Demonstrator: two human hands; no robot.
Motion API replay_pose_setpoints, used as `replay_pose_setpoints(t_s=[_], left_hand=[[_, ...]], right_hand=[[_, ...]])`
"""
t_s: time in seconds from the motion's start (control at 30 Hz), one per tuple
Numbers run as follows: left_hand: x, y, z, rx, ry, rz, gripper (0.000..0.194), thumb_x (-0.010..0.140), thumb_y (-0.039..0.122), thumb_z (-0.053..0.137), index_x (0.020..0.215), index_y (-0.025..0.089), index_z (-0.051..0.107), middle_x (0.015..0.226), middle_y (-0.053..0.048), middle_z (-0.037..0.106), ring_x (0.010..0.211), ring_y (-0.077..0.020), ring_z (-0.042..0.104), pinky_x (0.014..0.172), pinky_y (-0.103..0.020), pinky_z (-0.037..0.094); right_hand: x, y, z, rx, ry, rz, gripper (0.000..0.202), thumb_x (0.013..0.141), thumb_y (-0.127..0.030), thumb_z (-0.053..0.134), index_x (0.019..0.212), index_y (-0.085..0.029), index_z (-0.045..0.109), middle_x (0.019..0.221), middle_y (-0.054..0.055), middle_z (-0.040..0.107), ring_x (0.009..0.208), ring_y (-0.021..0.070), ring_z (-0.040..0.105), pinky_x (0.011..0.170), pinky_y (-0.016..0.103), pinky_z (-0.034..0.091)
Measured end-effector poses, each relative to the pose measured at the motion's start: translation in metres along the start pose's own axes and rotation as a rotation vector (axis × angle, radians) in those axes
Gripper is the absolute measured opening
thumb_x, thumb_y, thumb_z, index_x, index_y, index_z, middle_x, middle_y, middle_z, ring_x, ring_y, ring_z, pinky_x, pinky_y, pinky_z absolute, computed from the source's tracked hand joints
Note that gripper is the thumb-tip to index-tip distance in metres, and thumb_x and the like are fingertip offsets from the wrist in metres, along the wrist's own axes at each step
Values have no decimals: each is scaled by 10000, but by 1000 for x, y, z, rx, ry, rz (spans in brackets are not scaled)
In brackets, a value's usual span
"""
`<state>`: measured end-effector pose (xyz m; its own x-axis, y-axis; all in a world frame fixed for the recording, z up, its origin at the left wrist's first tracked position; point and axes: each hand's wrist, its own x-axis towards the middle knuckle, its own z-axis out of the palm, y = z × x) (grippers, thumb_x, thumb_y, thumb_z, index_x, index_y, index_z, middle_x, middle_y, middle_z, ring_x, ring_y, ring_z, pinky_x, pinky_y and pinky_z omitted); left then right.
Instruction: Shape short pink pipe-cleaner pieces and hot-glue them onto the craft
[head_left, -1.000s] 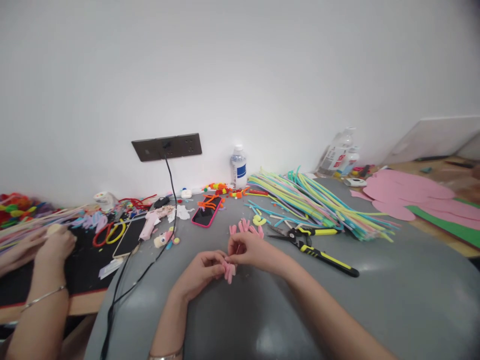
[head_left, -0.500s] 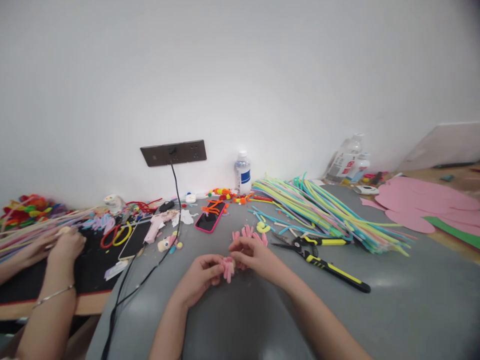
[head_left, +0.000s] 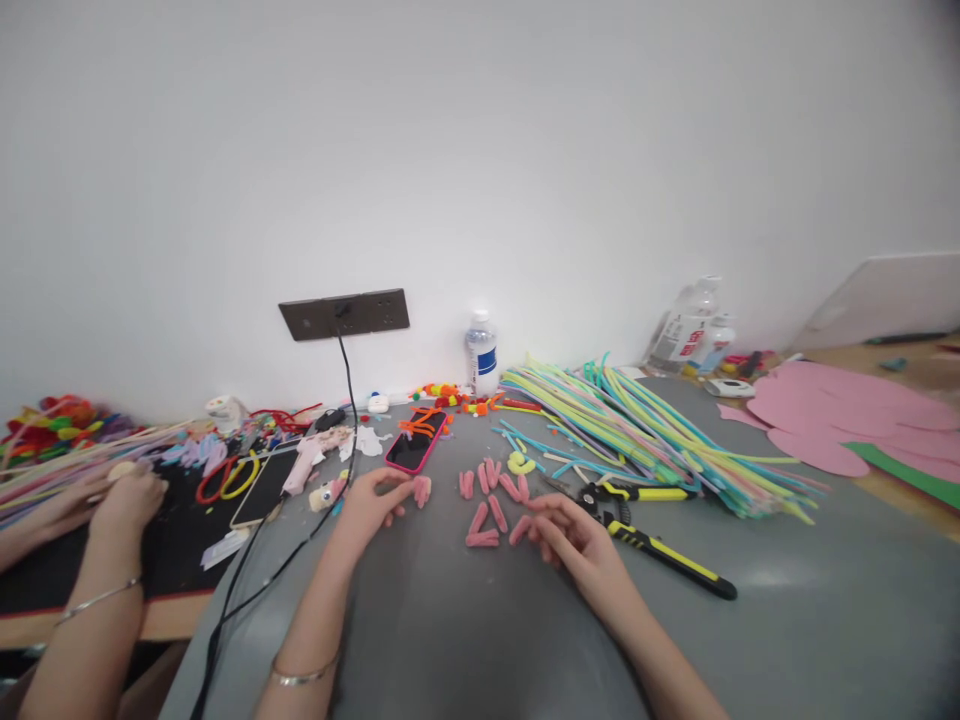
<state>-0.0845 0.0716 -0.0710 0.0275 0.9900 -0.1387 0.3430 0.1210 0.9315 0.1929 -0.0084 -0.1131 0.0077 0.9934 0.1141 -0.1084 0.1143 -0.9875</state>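
Between thumb and fingers, my left hand (head_left: 375,508) pinches a small bundle of folded pink pipe cleaner (head_left: 422,490), held left of the other pieces. My right hand (head_left: 576,540) has its fingertips closed at the end of a short pink pipe-cleaner piece (head_left: 519,530) on the table. Several more folded pink pipe-cleaner pieces (head_left: 483,540) lie between my hands, some bent into narrow V shapes. Just behind them is a curled yellow pipe cleaner (head_left: 520,463).
Black-and-yellow pliers (head_left: 660,560) lie open beside my right hand. Behind are long pastel pipe cleaners (head_left: 622,420), a water bottle (head_left: 481,355) and a pink-edged phone (head_left: 416,443). A black cable (head_left: 289,558) runs down the left; another person's hands (head_left: 127,505) work beyond it.
My hands have moved apart: the left went left with the pink bundle, the right went right to a pink piece. The pink pieces between them now show.
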Motion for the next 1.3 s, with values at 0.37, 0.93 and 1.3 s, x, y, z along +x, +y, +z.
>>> replay_pose_setpoints(t_s=[0.37, 0.93, 1.3], left_hand=[[-3, -36, -115, 772, 312, 46, 328, 652, 335, 666, 935, 190, 746, 1033, -102, 791, 926, -291, 717, 764, -300, 505], [-33, -26, -100, 562, 938, 101, 378, 671, 490, 649, 906, 196, 614, 715, -31, 652, 694, -253, 657, 721, -364, 501], [-31, 34, 3, 2, 566, 382, 436, 708, 498, 694, 1013, 200, 604, 966, -63, 682, 804, -197, 628, 657, -277, 508]], right_hand=[[-13, 0, -9, -79, 30, -50, 406, 877, -586, 628, 941, -186, 640, 625, -2, 586, 474, 115, 480, 472, 236, 378], [-14, 3, -10, -110, 5, -58, 405, 895, -589, 601, 957, -190, 630, 640, -2, 582, 493, 124, 490, 488, 242, 383], [-15, -1, -6, -79, 7, -43, 397, 888, -581, 608, 944, -189, 637, 634, -1, 576, 509, 131, 476, 490, 245, 394]])
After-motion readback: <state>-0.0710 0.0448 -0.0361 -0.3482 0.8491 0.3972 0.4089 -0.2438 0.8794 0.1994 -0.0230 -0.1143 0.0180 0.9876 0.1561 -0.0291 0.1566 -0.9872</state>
